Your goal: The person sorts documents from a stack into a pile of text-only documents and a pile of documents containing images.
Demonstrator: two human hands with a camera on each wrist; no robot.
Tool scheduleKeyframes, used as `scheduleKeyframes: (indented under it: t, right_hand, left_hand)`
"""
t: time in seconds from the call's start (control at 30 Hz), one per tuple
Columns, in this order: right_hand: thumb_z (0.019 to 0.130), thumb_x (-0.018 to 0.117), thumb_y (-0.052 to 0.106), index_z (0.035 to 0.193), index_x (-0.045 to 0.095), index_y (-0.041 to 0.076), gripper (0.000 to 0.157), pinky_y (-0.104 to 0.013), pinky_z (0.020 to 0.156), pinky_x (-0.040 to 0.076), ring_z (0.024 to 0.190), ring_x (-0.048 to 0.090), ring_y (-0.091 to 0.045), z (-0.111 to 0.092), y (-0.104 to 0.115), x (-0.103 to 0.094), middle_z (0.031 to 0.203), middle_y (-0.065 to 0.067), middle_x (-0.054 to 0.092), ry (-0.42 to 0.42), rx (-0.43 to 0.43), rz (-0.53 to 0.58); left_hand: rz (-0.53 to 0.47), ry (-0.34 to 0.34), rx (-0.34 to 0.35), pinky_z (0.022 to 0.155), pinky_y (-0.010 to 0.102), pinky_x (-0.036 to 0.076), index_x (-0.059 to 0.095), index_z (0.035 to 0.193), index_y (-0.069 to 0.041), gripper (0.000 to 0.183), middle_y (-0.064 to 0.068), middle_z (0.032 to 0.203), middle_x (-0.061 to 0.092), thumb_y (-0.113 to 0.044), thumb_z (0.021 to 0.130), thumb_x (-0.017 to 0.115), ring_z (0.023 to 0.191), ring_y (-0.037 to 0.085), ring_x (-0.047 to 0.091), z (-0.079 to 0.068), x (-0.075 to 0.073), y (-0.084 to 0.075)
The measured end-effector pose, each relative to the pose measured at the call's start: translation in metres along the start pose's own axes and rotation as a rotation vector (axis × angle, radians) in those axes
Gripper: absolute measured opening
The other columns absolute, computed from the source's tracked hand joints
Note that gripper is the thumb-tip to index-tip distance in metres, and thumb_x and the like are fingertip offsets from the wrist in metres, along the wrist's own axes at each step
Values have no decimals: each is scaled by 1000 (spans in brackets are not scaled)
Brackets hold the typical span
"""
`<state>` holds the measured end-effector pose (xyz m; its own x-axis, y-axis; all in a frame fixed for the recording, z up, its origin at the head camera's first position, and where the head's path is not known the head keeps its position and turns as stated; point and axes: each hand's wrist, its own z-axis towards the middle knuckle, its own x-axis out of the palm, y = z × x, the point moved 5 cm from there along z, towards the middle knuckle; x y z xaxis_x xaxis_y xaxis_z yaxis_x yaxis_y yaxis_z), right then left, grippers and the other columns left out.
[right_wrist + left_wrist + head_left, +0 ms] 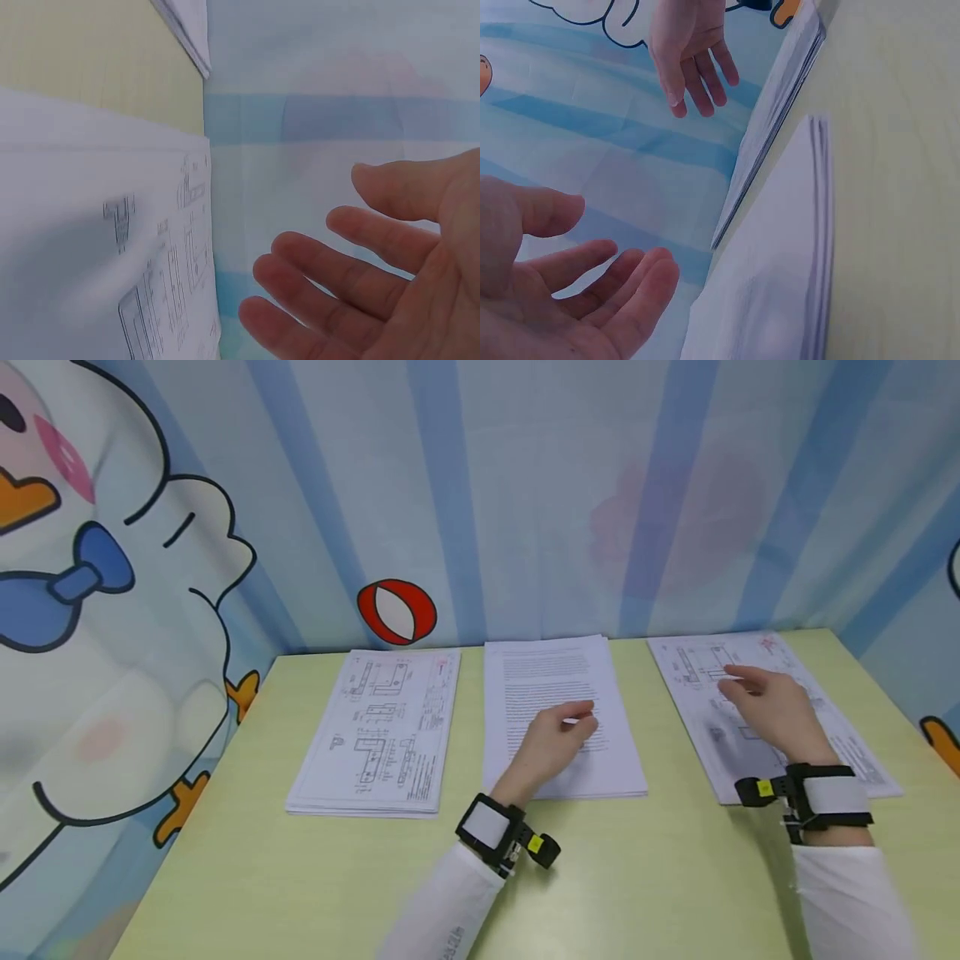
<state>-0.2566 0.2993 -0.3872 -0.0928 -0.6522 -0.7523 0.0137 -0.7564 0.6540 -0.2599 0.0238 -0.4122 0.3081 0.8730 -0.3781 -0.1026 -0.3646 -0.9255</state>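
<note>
Three stacks of paper lie in a row on the table. My left hand (pixel 553 742) hovers over the middle stack of text pages (pixel 543 664), its fingers relaxed and nothing held; the left wrist view shows gaps between thumb and fingers. Above the right stack of technical drawings (pixel 678 693) is my right hand (pixel 776 710), loosely bent and holding nothing. In the right wrist view its fingers (pixel 322 292) are spread apart from the printed sheet (pixel 90 225). The left stack of drawings (pixel 390 727) has neither hand near it.
The pale yellow-green table (pixel 360 885) meets a striped blue curtain (pixel 525 510) at its back edge. A large cartoon duck (pixel 112 693) is printed on the cloth at left, with a red and white ball (pixel 367 606) near the middle. Both wrists carry strapped cameras (pixel 543 850).
</note>
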Motion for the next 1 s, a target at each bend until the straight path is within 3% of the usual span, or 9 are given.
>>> scheduleKeyframes:
  t: [0.17,0.3,0.5,0.73,1.0]
  right_hand:
    - [95,33,50,141,34,-4,71,-63,79,40,111,45,-55,-5,-24,-18,126,-41,48,-27,79,-69]
    - [94,32,53,143,30,-4,75,-66,83,37,114,40,-57,-6,-40,-26,131,-42,42,-33,149,-64]
    - [92,30,59,147,18,-2,83,-72,89,28,121,26,-62,-5,-66,-25,141,-44,23,42,262,-17]
    - [92,30,58,146,11,-5,85,-69,83,34,118,26,-64,-7,-92,-23,141,-47,15,76,327,-30]
    - [93,32,52,147,9,-4,81,-62,80,41,110,38,-54,-12,-112,-23,142,-45,16,43,472,25]
  left_hand:
    - [56,85,10,87,30,52,58,128,-11,38,3,125,64,-26,93,53,105,15,63,1,37,-1]
    - [67,117,1,90,25,50,60,126,-10,38,5,124,65,-25,91,55,106,14,64,1,59,-1]
    - [-29,135,-41,90,25,49,58,128,-15,40,1,128,62,-28,90,56,107,11,62,1,84,-3]
    - [-153,104,-166,95,30,47,55,129,-20,43,1,126,61,-29,87,59,111,12,58,6,112,-1]
    - [-412,53,-277,86,30,50,50,133,-15,56,3,117,65,-15,78,61,86,9,63,10,131,-5]
